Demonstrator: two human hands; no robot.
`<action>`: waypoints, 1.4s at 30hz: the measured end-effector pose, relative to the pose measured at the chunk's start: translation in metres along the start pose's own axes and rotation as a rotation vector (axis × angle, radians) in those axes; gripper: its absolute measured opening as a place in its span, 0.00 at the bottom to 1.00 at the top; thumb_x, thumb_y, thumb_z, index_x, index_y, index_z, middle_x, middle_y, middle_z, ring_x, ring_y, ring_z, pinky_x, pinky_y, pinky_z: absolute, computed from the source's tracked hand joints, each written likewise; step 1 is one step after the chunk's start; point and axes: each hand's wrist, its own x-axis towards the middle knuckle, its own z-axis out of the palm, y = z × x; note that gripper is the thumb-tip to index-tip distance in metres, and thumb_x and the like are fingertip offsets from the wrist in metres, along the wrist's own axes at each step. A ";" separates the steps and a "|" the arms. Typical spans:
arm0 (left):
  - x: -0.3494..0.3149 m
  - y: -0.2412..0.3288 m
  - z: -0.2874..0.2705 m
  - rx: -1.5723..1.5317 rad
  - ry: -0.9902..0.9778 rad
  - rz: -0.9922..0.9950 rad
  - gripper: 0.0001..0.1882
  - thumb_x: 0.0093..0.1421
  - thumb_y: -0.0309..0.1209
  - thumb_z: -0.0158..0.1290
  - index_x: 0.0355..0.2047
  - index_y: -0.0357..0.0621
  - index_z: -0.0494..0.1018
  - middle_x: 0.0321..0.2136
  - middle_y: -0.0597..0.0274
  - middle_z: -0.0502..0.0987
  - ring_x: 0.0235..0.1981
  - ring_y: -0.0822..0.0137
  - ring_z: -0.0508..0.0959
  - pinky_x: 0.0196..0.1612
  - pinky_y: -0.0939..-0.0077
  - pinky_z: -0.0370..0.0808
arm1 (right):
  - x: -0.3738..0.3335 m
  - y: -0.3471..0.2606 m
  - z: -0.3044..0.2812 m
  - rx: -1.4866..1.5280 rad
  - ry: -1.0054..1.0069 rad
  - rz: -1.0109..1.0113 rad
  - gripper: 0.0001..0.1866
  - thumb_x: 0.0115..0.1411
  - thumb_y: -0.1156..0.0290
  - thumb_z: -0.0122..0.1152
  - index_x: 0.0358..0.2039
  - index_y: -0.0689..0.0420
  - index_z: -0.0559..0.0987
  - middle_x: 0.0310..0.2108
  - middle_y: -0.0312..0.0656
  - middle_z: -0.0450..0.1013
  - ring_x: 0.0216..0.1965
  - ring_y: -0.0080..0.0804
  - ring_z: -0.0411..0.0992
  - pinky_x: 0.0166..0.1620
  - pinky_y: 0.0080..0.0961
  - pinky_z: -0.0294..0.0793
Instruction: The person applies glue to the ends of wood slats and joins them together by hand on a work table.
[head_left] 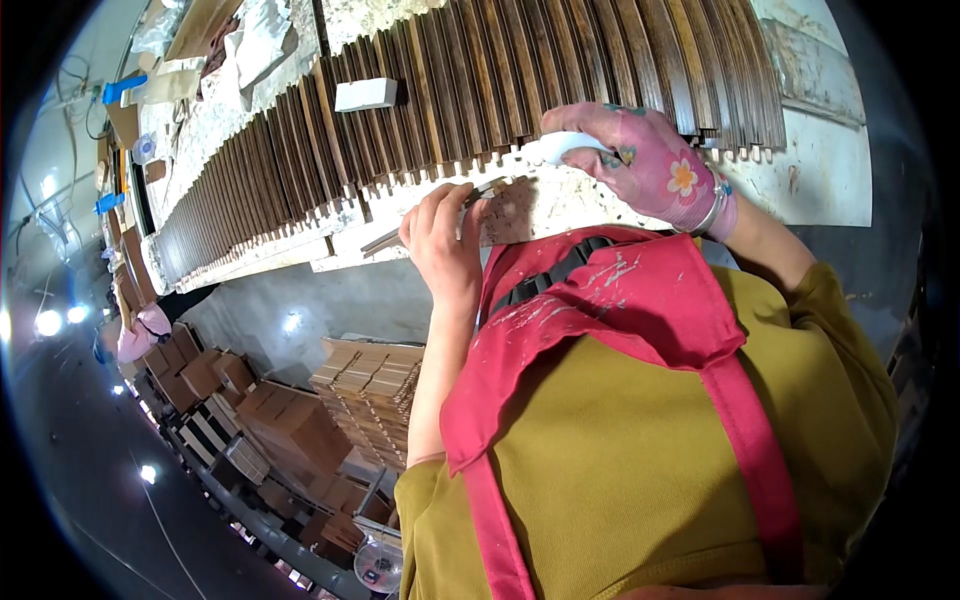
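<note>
Brown slat (pixel 383 242) clamped in left hand (pixel 443 238) by near edge of table (pixel 590 207); gloved right hand (pixel 655 165) clasps white object (pixel 570 146).

Strips (pixel 480 70) lie on your table (pixel 835 185) across the frame's top, a block (pixel 365 95) on them; your left hand (pixel 445 235) is below, left of your right hand (pixel 655 165); boxes (pixel 295 425) stand lower left.

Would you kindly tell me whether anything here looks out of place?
A white block lies on top of the brown slats, which looks odd against the otherwise regular dark row. The red apron also carries pale smears.
</note>
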 end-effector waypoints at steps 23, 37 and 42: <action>0.023 0.009 -0.023 -0.530 -0.246 -0.478 0.09 0.65 0.31 0.49 0.42 0.40 0.74 0.40 0.57 0.77 0.45 0.61 0.73 0.51 0.68 0.66 | -0.001 0.009 0.001 0.007 0.034 -0.013 0.16 0.60 0.66 0.59 0.48 0.55 0.75 0.42 0.46 0.77 0.42 0.47 0.76 0.44 0.36 0.75; 0.024 0.007 -0.017 -0.309 -0.315 -0.430 0.07 0.58 0.30 0.57 0.32 0.40 0.75 0.30 0.57 0.78 0.36 0.56 0.75 0.44 0.64 0.68 | -0.003 0.011 0.002 0.041 0.048 -0.039 0.16 0.59 0.67 0.60 0.48 0.55 0.75 0.40 0.46 0.77 0.41 0.46 0.77 0.41 0.34 0.76; 0.018 0.004 -0.014 -0.241 -0.276 -0.297 0.08 0.58 0.32 0.58 0.33 0.42 0.74 0.30 0.59 0.77 0.37 0.57 0.74 0.48 0.65 0.64 | -0.001 0.011 0.006 0.100 0.099 -0.091 0.16 0.60 0.67 0.60 0.48 0.55 0.75 0.40 0.44 0.78 0.39 0.37 0.78 0.40 0.30 0.76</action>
